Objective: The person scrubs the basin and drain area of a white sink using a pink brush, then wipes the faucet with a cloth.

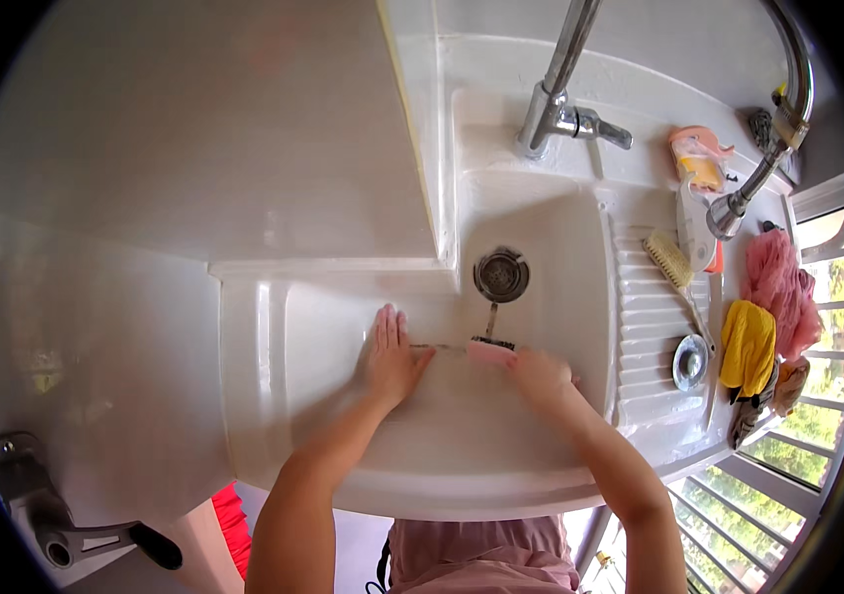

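Note:
My right hand (541, 379) is closed around the end of a small pink scrub brush (490, 351) with dark bristles, held low in the white sink (432, 436). My left hand (397, 364) lies flat on the sink's bottom to the left, fingers stretched out and holding nothing. Between hand and brush runs a thin dark streak. A narrow brownish trail leads from the brush up to the round metal drain (501, 274).
A chrome faucet (551, 114) rises at the back. On the ribbed drainboard (640, 342) lie a long-handled brush (671, 263) and a metal strainer (690, 362). Yellow cloth (749, 346) and pink cloth (778, 277) hang at right. A wall panel (323, 148) juts in on the left.

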The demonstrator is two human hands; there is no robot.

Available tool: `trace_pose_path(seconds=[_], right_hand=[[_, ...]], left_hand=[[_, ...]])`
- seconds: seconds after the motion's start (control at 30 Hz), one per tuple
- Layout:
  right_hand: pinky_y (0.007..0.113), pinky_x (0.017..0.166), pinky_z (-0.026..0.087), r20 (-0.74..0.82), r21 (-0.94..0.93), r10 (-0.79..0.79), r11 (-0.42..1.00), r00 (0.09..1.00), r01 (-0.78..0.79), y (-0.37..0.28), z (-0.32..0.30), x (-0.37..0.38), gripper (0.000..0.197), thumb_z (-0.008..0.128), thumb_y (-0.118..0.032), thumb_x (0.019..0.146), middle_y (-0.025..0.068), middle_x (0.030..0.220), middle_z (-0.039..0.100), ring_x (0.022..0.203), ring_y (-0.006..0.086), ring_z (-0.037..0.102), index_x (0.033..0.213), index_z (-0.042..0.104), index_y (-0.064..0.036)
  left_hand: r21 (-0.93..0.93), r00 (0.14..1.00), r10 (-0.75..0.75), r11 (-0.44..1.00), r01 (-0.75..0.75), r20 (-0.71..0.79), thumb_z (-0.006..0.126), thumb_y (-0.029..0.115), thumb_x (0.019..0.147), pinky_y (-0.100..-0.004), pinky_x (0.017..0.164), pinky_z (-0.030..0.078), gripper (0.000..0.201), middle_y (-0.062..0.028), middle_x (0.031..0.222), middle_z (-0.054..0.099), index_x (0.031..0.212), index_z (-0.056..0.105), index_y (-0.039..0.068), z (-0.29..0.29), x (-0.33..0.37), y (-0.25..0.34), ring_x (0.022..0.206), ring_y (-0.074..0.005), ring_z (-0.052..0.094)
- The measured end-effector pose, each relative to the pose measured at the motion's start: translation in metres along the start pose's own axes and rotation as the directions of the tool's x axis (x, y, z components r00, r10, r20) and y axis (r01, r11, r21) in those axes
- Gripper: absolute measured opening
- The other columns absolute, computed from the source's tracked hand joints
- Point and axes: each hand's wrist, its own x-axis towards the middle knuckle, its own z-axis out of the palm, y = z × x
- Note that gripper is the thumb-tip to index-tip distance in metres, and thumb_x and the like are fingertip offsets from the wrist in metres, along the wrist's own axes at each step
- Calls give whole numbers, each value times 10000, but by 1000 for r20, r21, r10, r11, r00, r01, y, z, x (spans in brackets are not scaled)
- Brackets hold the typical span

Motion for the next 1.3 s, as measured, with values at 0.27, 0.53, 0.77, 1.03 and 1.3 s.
trace_pose_path(seconds=[0.27, 0.53, 0.77, 1.03, 1.3], right_hand=[[424, 716, 543, -326, 60, 119, 993, 938, -105, 16, -18, 20, 314, 517, -326, 899, 164, 805, 675, 793, 332, 676, 925, 626, -32], [413, 672, 542, -405, 17, 63, 998, 912, -62, 25, -3, 18, 297, 537, -319, 885, 154, 755, 667, 744, 327, 670, 880, 623, -34], [433, 676, 536, -355, 74, 11, 997, 935, 17, 8, 1, 13, 316, 505, -324, 907, 163, 747, 659, 741, 337, 664, 903, 630, -34], [436, 657, 535, -356, 94, 3, 995, 934, 33, 14, -1, 14, 314, 506, -324, 904, 161, 737, 657, 714, 336, 663, 903, 624, -32], [403, 659, 540, -332, 69, -29, 996, 943, 55, 4, -12, 12, 259, 505, -258, 908, 153, 761, 669, 741, 313, 676, 844, 628, -38]], left_hand=[[-127, 893, 449, 888, -442, 32, 477, 357, 910, -407, 1141, 147, 637, -181, 1484, 218, 1374, 311, -47, 3, 58, 45, 1401, -302, 143], [-232, 943, 270, 947, -223, 196, 446, 240, 929, -459, 866, 434, 292, -183, 1052, 611, 1059, 572, 12, -18, 49, 18, 1010, -367, 557], [-166, 989, -133, 979, 120, -71, 519, 260, 895, -469, 624, 478, 347, -172, 678, 643, 682, 623, 6, -1, 82, -61, 663, -350, 632], [-537, 903, -221, 742, 401, 369, 519, 269, 893, -336, 506, 459, 389, -94, 510, 578, 622, 623, 10, -1, 100, -29, 463, -172, 563], [-521, 904, -208, 759, 389, 373, 500, 248, 912, -343, 488, 450, 364, -112, 542, 580, 664, 603, 3, -1, 103, -29, 457, -190, 560]])
